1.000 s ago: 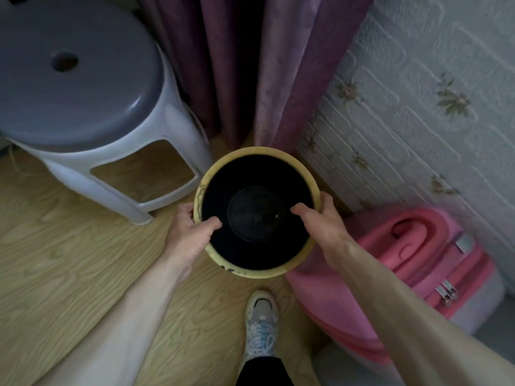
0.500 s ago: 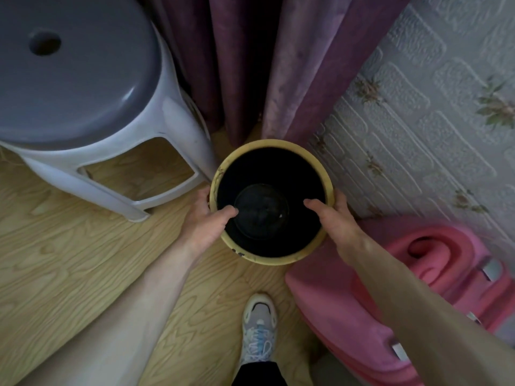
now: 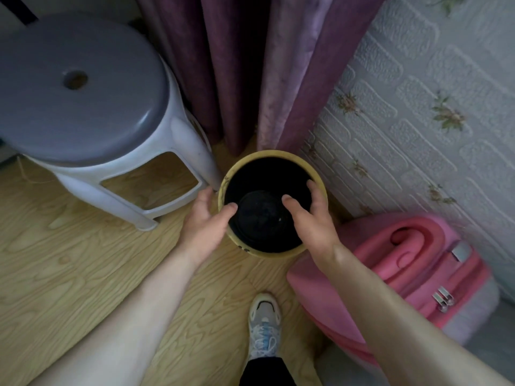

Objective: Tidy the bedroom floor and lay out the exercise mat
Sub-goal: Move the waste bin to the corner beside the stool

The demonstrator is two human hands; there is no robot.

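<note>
A round bin [image 3: 267,155] with a yellow rim and black inside stands on the wood floor, in the corner between the curtain and the wall. My left hand [image 3: 206,221] grips its left rim, thumb inside and fingers outside. My right hand [image 3: 312,218] hovers over the bin's right side with fingers spread, hiding that part of the rim. A rolled pink mat [image 3: 412,240] lies on a pink case [image 3: 320,288] to the right of the bin.
A white stool with a grey seat [image 3: 83,93] stands just left of the bin, one leg almost touching it. Purple curtains [image 3: 250,65] hang behind, and a patterned wall [image 3: 418,107] runs along the right. My shoe [image 3: 263,324] is below the bin.
The bin has gone further into the corner and down to the floor. My right hand has come off the rim and opened above it. The left hand still holds the rim.
</note>
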